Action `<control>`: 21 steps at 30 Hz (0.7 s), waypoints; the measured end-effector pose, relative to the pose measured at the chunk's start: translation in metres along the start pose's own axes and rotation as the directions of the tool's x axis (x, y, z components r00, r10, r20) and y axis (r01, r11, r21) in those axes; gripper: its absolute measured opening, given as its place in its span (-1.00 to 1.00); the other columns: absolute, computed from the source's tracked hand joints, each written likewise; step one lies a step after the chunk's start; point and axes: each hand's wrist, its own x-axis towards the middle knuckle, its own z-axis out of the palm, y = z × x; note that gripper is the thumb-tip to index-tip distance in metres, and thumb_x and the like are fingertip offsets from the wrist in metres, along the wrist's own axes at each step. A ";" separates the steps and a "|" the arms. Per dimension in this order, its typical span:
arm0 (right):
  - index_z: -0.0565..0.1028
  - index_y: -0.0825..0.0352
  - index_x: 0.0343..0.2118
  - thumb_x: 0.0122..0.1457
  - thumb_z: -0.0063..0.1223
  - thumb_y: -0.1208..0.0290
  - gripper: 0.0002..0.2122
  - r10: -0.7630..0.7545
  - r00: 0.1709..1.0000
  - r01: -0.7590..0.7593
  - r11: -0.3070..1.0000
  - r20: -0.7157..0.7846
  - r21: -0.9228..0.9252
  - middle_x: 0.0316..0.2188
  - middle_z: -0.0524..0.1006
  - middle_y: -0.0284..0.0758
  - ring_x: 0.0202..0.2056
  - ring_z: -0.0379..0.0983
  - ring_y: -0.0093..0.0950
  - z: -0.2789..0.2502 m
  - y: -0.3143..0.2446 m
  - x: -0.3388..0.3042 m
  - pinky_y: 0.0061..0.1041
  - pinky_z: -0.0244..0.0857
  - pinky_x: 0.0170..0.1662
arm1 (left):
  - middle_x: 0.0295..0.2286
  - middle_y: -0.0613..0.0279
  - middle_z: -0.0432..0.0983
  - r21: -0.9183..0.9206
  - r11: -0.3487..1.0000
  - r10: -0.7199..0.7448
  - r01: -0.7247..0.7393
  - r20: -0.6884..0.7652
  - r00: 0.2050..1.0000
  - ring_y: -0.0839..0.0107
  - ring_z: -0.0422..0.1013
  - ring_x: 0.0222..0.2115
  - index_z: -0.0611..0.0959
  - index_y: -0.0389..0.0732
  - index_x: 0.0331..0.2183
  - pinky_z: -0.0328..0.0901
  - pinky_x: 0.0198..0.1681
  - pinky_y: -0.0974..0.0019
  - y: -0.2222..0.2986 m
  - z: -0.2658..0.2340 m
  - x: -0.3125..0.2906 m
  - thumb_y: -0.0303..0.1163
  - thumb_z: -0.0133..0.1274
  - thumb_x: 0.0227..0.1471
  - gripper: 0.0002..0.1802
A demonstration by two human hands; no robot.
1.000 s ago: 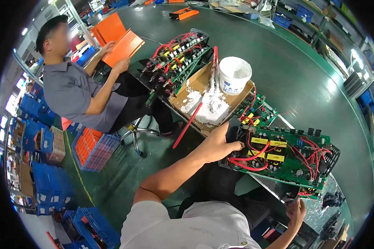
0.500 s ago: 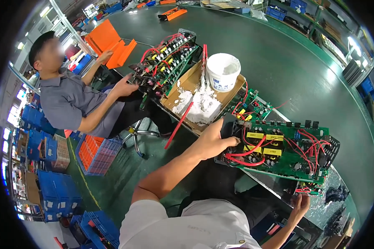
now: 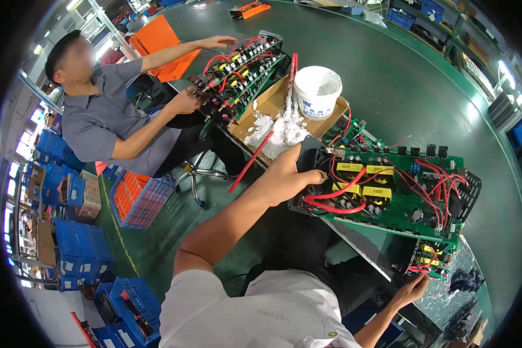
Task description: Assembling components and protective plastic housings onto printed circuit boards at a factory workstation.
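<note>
My left hand (image 3: 285, 178) is closed round the black end panel of a long green circuit board assembly (image 3: 414, 200), thumb on the near side. Yellow-wrapped transformers and thick red wires stand on that board. It is held raised over the bench edge. Partly under its right end lies a second, smaller circuit board (image 3: 432, 253) with yellow parts and red wires. My right hand (image 3: 410, 290) is at the near edge of this smaller board, fingers curled together by the red wires. What they grip, if anything, is too small to make out.
A cardboard tray (image 3: 256, 119) smeared with white paste holds a white bucket (image 3: 317, 93) and red-handled sticks. Left of it a co-worker (image 3: 107, 110) sits beside an upright stack of boards (image 3: 243, 72). Black crumpled plastic (image 3: 467, 281) lies at right. Blue crates (image 3: 84, 249) stand on the floor.
The large board has risen slightly in my left hand, showing more of the smaller board below. The co-worker's far hand has left the orange panel and reaches over the stacked boards.
</note>
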 end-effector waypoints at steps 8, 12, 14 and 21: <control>0.45 0.50 -0.28 0.35 -0.07 0.32 -0.73 -0.124 0.992 0.125 0.984 0.012 -0.128 -0.45 0.45 -0.32 -0.40 0.29 -0.54 -0.009 0.018 -0.013 -0.55 0.25 -0.30 | -0.28 0.29 0.52 -0.020 0.997 0.068 -0.071 -0.111 0.991 0.57 0.43 -0.31 0.51 -0.34 -0.09 0.35 -0.20 0.42 0.003 0.007 -0.010 -0.61 0.01 -0.06 -0.61; 0.45 0.52 -0.26 0.35 -0.07 0.29 -0.71 -0.167 0.986 0.161 0.977 -0.027 -0.142 -0.44 0.47 -0.28 -0.41 0.30 -0.51 -0.012 0.032 -0.019 -0.52 0.27 -0.28 | -0.33 0.30 0.53 -0.026 0.984 0.170 -0.176 -0.161 0.972 0.57 0.42 -0.36 0.52 -0.35 -0.11 0.35 -0.23 0.41 0.010 0.015 -0.018 -0.59 0.03 -0.07 -0.61; 0.47 0.53 -0.21 0.34 -0.06 0.30 -0.70 -0.137 0.991 0.136 0.983 0.001 -0.119 -0.38 0.51 -0.23 -0.36 0.35 -0.47 -0.020 0.043 -0.021 -0.49 0.29 -0.23 | -0.38 0.32 0.53 0.014 0.985 0.170 -0.170 -0.164 0.972 0.57 0.43 -0.38 0.54 -0.34 -0.17 0.35 -0.26 0.40 0.010 0.005 -0.018 -0.57 0.04 -0.07 -0.67; 0.47 0.52 -0.27 0.35 -0.06 0.28 -0.70 -0.090 0.993 0.100 0.986 0.081 -0.137 -0.52 0.38 -0.33 -0.50 0.17 -0.55 -0.019 0.048 -0.022 -0.51 0.12 -0.46 | -0.46 0.28 0.53 0.088 0.971 0.236 -0.222 -0.221 0.946 0.48 0.45 -0.44 0.61 -0.27 -0.37 0.35 -0.35 0.38 0.043 -0.041 0.011 -0.48 0.09 -0.10 -0.85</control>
